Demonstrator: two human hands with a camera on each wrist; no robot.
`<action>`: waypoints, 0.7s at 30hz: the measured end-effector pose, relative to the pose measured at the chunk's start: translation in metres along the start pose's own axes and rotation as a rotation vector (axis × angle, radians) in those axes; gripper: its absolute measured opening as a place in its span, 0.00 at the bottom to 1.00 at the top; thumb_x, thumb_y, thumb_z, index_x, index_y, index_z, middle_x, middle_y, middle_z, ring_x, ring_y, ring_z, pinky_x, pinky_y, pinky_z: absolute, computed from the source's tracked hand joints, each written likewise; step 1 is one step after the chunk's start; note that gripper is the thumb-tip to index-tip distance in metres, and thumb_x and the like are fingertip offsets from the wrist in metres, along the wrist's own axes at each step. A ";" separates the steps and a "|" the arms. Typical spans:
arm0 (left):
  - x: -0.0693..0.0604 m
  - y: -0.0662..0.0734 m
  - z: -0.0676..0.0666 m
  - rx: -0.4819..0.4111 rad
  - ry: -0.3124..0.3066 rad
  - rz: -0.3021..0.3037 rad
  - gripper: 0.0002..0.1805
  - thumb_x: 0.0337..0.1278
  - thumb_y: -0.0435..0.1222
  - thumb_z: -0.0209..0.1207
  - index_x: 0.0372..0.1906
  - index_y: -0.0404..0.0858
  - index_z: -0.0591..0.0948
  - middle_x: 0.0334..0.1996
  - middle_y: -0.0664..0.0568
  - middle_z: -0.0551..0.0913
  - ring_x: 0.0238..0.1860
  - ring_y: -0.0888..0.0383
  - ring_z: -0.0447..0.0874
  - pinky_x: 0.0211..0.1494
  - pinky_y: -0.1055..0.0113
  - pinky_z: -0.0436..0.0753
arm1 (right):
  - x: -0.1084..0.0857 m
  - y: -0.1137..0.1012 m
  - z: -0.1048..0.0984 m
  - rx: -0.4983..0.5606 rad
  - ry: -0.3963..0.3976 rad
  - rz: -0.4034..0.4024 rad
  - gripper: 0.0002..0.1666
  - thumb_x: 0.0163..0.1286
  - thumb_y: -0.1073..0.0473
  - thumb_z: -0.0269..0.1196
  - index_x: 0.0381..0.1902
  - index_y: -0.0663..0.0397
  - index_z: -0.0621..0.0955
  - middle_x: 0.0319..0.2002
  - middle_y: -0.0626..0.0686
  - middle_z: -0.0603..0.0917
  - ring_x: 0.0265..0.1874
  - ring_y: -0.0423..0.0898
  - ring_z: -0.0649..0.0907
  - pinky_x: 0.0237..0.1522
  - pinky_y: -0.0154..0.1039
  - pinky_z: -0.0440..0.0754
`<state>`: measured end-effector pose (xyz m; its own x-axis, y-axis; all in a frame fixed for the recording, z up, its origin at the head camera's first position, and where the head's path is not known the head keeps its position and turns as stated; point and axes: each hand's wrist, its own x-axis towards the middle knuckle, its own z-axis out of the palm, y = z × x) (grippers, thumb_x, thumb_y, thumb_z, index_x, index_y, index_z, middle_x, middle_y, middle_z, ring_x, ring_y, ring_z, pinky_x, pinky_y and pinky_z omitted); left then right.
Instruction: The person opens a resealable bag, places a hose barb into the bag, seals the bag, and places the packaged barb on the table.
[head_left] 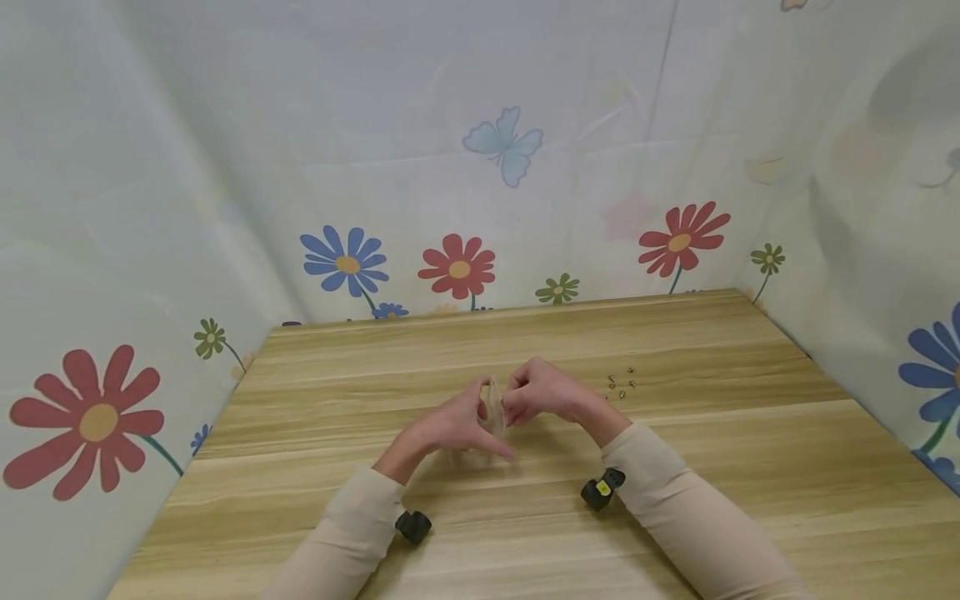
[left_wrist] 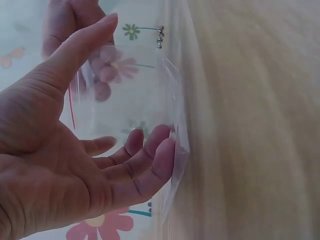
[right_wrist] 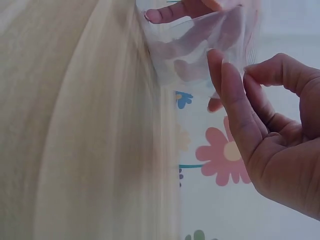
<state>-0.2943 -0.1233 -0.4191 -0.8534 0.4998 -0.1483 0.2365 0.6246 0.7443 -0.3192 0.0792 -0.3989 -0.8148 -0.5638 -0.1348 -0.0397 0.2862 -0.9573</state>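
A clear plastic zip bag [head_left: 494,408] with a red line along one edge stands upright between the two hands over the table. My left hand [head_left: 459,421] holds it from the left. In the left wrist view, its curled fingers lie along the clear bag [left_wrist: 167,95], while the thumb sticks out apart from them. My right hand [head_left: 546,390] pinches the bag's edge between thumb and fingertips, as the right wrist view shows at the bag [right_wrist: 162,62]. Some left fingers show through the film; which layer they touch is unclear.
Several small metal pieces [head_left: 622,394] lie loose on the wood-grain table [head_left: 345,367], beyond the right wrist. A white flowered curtain [head_left: 405,167] stands at the back and sides of the table. Each sleeve carries a small black camera [head_left: 413,527].
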 end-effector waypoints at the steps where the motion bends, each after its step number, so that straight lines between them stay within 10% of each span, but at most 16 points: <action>1: 0.000 0.000 0.000 0.002 0.004 -0.006 0.65 0.39 0.52 0.79 0.75 0.36 0.49 0.45 0.44 0.76 0.38 0.53 0.78 0.40 0.60 0.77 | 0.000 0.000 0.000 -0.002 0.003 0.000 0.05 0.60 0.71 0.59 0.24 0.64 0.77 0.25 0.60 0.86 0.27 0.50 0.87 0.40 0.52 0.85; 12: 0.000 0.000 0.002 0.005 0.002 -0.007 0.53 0.44 0.51 0.77 0.68 0.40 0.55 0.40 0.47 0.79 0.35 0.54 0.80 0.38 0.61 0.77 | -0.003 -0.003 -0.003 -0.104 0.041 -0.031 0.03 0.59 0.73 0.61 0.28 0.64 0.77 0.23 0.59 0.85 0.24 0.52 0.87 0.32 0.48 0.86; 21: 0.000 0.000 0.002 -0.032 -0.004 0.001 0.46 0.46 0.51 0.76 0.61 0.43 0.57 0.38 0.47 0.79 0.35 0.53 0.78 0.36 0.61 0.75 | -0.009 -0.012 0.000 -0.475 0.016 -0.172 0.10 0.61 0.73 0.60 0.35 0.62 0.88 0.22 0.55 0.85 0.16 0.40 0.79 0.21 0.33 0.76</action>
<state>-0.2937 -0.1223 -0.4207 -0.8514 0.5025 -0.1501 0.2221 0.6047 0.7648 -0.3116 0.0806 -0.3860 -0.7817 -0.6233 0.0223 -0.4305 0.5133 -0.7425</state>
